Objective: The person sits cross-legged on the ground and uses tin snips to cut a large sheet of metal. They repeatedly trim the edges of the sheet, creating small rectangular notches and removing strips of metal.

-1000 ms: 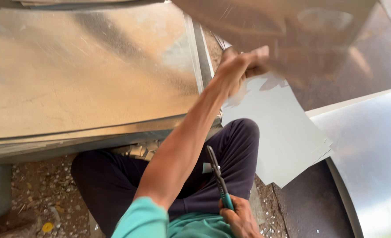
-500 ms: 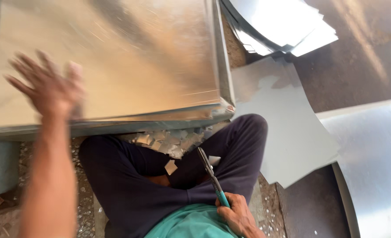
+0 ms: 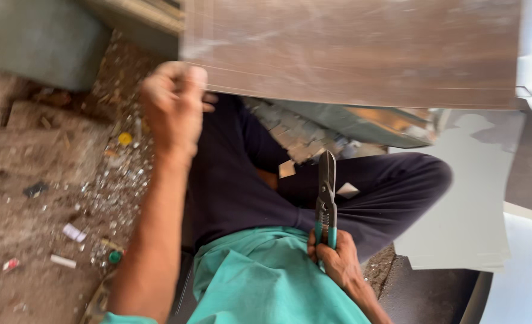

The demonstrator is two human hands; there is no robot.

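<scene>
The left hand point(image 3: 173, 108) is curled shut, pinching the lower left corner of a large metal sheet point(image 3: 350, 51) that spans the top of the frame, blurred and brownish. The sheet runs from that hand out to the right, its long axis roughly level across the picture, its lower edge just above the knees. The right hand point(image 3: 332, 258), at lower centre, is wrapped tight round the teal grips of the snips point(image 3: 326, 198); the blades are closed and point straight up toward the sheet's lower edge, well apart from it. So the left hand is on the sheet and the snips lie below it, near its middle. Under both are crossed legs in dark trousers point(image 3: 242, 186) and a teal shirt point(image 3: 266, 282). A pale flat sheet point(image 3: 470, 216) lies on the floor at right; dirt floor point(image 3: 44, 198) with scraps fills the left.
</scene>
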